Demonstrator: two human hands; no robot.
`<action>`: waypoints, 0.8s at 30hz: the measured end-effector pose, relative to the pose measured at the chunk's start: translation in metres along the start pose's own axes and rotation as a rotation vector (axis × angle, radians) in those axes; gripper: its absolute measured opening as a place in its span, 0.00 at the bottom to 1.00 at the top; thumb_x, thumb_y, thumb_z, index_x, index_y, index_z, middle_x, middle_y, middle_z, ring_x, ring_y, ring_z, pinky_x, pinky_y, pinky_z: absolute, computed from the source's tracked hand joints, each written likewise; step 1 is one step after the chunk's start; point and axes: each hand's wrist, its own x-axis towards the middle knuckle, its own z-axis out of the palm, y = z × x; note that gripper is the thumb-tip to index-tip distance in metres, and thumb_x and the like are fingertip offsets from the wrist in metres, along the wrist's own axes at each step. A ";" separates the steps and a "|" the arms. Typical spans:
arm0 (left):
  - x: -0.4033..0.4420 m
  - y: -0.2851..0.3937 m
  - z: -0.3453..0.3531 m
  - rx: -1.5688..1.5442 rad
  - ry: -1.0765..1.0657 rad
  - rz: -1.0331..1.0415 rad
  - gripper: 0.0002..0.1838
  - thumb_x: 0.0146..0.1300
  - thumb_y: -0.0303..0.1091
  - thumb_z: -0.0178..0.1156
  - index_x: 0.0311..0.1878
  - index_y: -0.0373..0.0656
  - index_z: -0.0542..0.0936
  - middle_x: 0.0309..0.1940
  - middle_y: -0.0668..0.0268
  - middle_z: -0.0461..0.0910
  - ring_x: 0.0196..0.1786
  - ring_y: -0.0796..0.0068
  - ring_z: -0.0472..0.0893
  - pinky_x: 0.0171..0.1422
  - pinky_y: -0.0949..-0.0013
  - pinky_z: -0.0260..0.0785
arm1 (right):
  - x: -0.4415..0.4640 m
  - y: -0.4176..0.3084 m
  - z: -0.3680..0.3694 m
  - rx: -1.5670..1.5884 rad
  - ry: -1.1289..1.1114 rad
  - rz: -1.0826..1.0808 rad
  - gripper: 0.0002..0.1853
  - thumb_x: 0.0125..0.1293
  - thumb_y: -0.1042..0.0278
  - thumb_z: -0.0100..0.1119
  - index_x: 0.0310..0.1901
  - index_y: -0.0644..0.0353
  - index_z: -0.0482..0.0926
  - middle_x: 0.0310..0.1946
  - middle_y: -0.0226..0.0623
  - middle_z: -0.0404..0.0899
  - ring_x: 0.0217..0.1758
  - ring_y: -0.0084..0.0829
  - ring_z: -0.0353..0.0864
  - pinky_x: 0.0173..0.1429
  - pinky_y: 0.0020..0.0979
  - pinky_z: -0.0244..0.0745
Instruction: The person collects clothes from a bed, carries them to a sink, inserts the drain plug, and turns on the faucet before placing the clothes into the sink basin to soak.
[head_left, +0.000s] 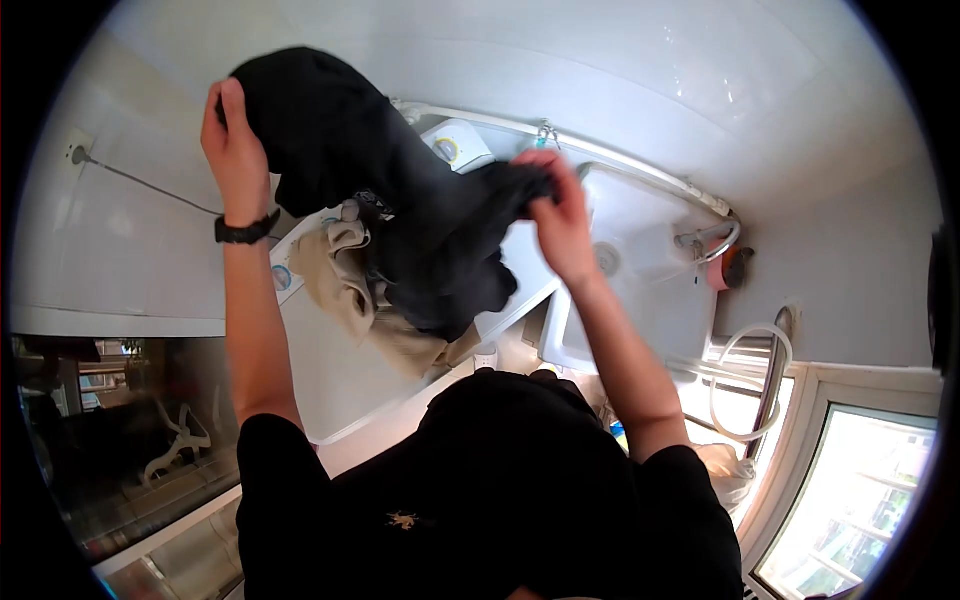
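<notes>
A black cloth garment [400, 190] is stretched between my two hands above a white washing machine [335, 385]. My left hand [237, 155], with a dark band at the wrist, grips its upper left end, the thumb over the cloth. My right hand [560, 215] pinches the bunched right end; it is slightly blurred. Below the black cloth, a beige garment [335, 275] lies crumpled on the machine, partly covered by it. The black garment's lower part hangs in folds over the beige one.
A white sink [645, 255] stands to the right, with a faucet [695, 240] and a pale hose [715, 400]. A white pipe [640, 170] runs along the back wall. At the left are a plug with a cable [150, 182] and a dark glass pane [120, 430]. A window [850, 500] is at lower right.
</notes>
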 end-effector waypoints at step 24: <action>-0.061 0.106 0.330 -0.308 -0.465 0.186 0.19 0.77 0.41 0.59 0.57 0.33 0.81 0.43 0.69 0.85 0.46 0.84 0.80 0.53 0.79 0.70 | -0.145 -0.212 -0.295 -0.791 0.488 -0.422 0.16 0.67 0.80 0.41 0.53 0.65 0.73 0.47 0.41 0.79 0.54 0.29 0.77 0.63 0.28 0.69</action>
